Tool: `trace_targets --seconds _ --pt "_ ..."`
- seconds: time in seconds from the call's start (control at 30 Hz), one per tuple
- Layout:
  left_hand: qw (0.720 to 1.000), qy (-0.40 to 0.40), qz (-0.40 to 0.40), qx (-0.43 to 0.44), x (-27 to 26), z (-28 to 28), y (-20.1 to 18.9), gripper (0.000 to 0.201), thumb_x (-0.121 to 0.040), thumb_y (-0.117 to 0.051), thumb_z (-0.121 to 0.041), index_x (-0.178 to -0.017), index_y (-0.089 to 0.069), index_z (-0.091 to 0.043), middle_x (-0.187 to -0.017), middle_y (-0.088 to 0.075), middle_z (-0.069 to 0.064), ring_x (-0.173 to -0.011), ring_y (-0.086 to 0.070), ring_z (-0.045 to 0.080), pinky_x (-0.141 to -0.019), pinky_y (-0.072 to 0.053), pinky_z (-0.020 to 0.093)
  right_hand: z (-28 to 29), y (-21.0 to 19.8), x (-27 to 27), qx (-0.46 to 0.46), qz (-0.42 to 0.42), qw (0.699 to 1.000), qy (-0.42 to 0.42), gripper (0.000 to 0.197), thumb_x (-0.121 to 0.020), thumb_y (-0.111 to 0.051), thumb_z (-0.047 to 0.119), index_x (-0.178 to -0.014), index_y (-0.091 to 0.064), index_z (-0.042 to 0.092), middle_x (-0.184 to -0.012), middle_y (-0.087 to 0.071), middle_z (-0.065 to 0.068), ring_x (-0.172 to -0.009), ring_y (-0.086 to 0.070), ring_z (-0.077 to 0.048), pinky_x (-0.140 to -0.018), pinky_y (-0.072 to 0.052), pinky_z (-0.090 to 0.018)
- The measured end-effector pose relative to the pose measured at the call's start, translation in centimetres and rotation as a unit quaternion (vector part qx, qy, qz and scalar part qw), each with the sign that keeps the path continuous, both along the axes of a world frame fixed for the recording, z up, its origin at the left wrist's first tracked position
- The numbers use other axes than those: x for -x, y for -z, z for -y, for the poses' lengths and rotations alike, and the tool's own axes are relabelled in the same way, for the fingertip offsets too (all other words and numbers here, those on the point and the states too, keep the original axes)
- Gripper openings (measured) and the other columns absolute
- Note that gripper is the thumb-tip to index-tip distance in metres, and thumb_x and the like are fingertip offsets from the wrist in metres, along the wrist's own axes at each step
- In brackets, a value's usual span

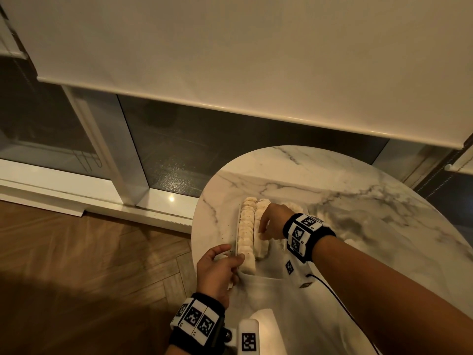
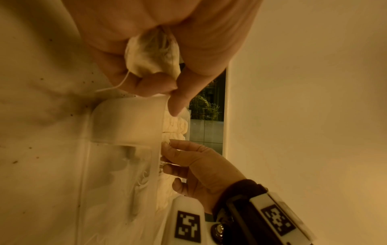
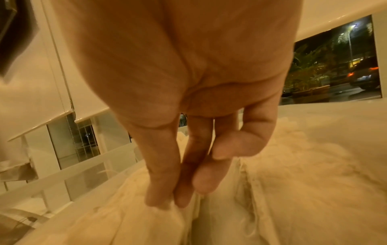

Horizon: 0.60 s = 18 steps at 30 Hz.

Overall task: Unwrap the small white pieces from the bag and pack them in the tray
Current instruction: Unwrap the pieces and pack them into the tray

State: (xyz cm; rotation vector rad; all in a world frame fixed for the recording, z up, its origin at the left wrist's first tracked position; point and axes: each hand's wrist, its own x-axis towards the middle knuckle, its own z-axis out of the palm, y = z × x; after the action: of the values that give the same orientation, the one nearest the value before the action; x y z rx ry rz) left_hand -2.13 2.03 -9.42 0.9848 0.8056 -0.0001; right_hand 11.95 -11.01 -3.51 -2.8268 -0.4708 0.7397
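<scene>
A clear plastic tray lies on the marble table, with rows of small white pieces packed on edge in it. My left hand is at the tray's near end. In the left wrist view its curled fingers hold one small white piece with a thread in the palm, while thumb and forefinger touch the tray's wall. My right hand reaches down over the second row. Its straight fingertips press on the pieces there. No bag is in sight.
The round marble table ends just left of the tray, with wooden floor below. White cloth with a black cable hides the tray's near right part. A window and a roller blind stand behind the table.
</scene>
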Motion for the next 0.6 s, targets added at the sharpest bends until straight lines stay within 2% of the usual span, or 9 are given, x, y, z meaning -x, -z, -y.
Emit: trace_targets --seconds 0.07,0.23,0.33,0.43,0.53,0.6 --pt "1.000 0.003 -0.002 0.002 0.0 0.0 0.0 0.040 -0.074 -0.077 0.012 -0.106 -0.067 -0.010 -0.086 -0.068 0.018 -0.048 -0.045 0.018 -0.042 -0.039 0.025 0.0 0.1 -0.1 -0.002 0.000 1.000 0.006 0.020 -0.081 -0.082 0.024 -0.100 -0.079 0.018 -0.067 -0.059 0.012 -0.056 -0.051 -0.003 -0.067 -0.046 -0.023" --pt "1.000 0.007 -0.005 0.008 0.1 -0.2 0.1 0.039 -0.075 -0.078 0.010 -0.106 -0.066 -0.009 -0.083 -0.067 0.017 -0.049 -0.045 0.018 -0.045 -0.038 0.025 0.0 0.3 -0.1 -0.019 0.014 0.999 0.032 0.021 -0.076 -0.086 0.028 -0.094 -0.077 0.021 -0.081 -0.065 0.007 -0.069 -0.060 -0.011 -0.067 -0.048 -0.024" --pt "1.000 -0.004 -0.001 0.017 0.3 -0.3 0.1 0.037 -0.074 -0.081 0.004 -0.106 -0.065 -0.008 -0.071 -0.063 0.012 -0.048 -0.044 0.018 -0.046 -0.036 0.026 0.4 0.3 -0.3 -0.050 0.030 0.996 0.065 0.018 -0.074 -0.087 0.031 -0.086 -0.074 0.025 -0.085 -0.067 0.006 -0.074 -0.063 -0.012 -0.068 -0.047 -0.024" --pt "0.999 -0.032 0.001 0.037 0.4 -0.5 -0.4 0.027 -0.078 -0.082 -0.011 -0.100 -0.066 -0.008 -0.067 -0.059 0.007 -0.050 -0.046 0.017 -0.044 -0.036 0.024 1.5 -0.6 0.0 -0.100 0.061 0.988 0.104 0.014 -0.077 -0.084 0.036 -0.083 -0.074 0.027 -0.090 -0.071 0.004 -0.081 -0.065 -0.012 -0.070 -0.049 -0.025" --pt "0.996 -0.068 0.012 0.063 0.1 -0.9 -1.6 0.018 -0.088 -0.074 -0.023 -0.097 -0.066 -0.011 -0.065 -0.057 0.002 -0.052 -0.050 0.015 -0.044 -0.039 0.023 3.0 -1.8 1.5 -0.178 0.093 0.969 0.142 0.011 -0.083 -0.077 0.036 -0.081 -0.074 0.026 -0.081 -0.072 0.007 -0.077 -0.066 -0.011 -0.069 -0.052 -0.027" --pt "0.990 -0.086 0.045 0.099 -0.2 -1.0 -2.7 0.018 -0.093 -0.065 -0.028 -0.098 -0.064 -0.011 -0.064 -0.054 0.001 -0.050 -0.050 0.013 -0.043 -0.039 0.022 3.8 -2.5 3.2 -0.263 0.095 0.944 0.176 0.009 -0.086 -0.075 0.033 -0.080 -0.073 0.026 -0.075 -0.073 0.005 -0.071 -0.068 -0.013 -0.064 -0.052 -0.027"
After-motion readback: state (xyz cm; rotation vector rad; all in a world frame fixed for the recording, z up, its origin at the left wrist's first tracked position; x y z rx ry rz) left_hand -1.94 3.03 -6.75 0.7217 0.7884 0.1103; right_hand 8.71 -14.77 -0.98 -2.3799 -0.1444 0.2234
